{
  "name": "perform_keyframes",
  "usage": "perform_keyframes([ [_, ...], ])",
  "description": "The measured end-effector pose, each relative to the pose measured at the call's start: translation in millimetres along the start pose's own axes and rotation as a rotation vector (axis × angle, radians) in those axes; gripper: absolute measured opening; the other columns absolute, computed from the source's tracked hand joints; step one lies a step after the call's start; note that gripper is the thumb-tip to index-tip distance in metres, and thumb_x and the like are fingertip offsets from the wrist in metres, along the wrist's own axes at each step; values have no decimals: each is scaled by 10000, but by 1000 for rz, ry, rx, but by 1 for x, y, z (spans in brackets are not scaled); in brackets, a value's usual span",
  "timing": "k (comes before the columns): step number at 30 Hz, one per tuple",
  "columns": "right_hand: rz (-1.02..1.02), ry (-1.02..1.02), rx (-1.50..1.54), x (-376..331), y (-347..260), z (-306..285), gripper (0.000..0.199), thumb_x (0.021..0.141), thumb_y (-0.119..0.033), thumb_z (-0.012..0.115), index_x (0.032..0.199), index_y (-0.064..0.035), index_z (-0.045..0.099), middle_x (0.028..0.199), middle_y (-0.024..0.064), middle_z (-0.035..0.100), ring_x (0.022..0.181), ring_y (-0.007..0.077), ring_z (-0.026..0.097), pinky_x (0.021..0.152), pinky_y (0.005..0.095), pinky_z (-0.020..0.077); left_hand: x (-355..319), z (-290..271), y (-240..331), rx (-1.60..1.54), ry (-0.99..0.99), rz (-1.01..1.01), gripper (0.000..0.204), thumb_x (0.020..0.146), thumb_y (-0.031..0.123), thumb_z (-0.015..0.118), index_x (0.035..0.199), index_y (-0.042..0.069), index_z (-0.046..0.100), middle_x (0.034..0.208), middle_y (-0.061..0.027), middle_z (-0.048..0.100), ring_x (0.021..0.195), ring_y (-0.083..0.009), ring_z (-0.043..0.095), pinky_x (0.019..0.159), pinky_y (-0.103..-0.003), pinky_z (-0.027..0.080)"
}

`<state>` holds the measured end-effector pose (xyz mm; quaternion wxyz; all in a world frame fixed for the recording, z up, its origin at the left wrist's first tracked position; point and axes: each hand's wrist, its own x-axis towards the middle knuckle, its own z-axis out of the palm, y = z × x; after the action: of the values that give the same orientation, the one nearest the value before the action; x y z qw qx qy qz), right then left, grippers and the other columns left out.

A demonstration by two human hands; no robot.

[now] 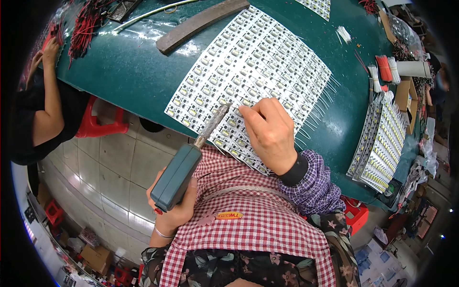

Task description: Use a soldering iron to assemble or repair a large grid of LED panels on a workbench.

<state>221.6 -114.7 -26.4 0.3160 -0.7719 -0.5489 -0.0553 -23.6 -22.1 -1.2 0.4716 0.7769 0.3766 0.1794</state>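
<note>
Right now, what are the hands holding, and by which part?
Left hand: soldering gun, gripped at the rear of its green body, away from the tip. Right hand: over the white LED boards; can't tell whether it pinches anything.

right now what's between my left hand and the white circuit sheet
Head view: the dark green gun-shaped tool, held in your left hand, its metal tip over the white circuit sheet.

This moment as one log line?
left hand: gripping soldering gun | right hand: over white circuit-board panel | panel: on green table
</note>
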Motion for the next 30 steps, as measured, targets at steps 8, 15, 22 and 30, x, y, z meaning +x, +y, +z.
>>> perform_keyframes([
  [8,-1,-4,-5,-1,1,0,277,680,38,664,955,1,675,788,67,496,725,219,520,585,332,456,9,4,5,59,-34,101,177,753,-29,743,924,-49,702,869,-159,687,687,-245,685,612,-301,538],
  [15,-6,-4,-6,-2,2,0,271,686,36,663,954,-3,675,786,67,491,723,217,517,584,330,455,-8,4,-7,-62,52,-47,221,764,-7,756,972,-57,701,900,-155,696,720,-234,695,625,-301,543],
  [22,-6,-2,-9,-2,3,2,269,690,32,661,956,-9,674,791,64,495,727,216,520,585,330,459,-8,6,-10,-32,82,47,232,757,-2,761,977,-52,708,872,-146,705,687,-214,697,605,-293,544],
  [30,13,7,-15,-6,1,-5,250,704,38,670,948,-15,682,785,64,508,728,213,535,576,328,459,-10,4,-8,-38,74,-1,226,765,12,768,975,-51,712,877,-148,717,695,-217,706,614,-294,548],
])
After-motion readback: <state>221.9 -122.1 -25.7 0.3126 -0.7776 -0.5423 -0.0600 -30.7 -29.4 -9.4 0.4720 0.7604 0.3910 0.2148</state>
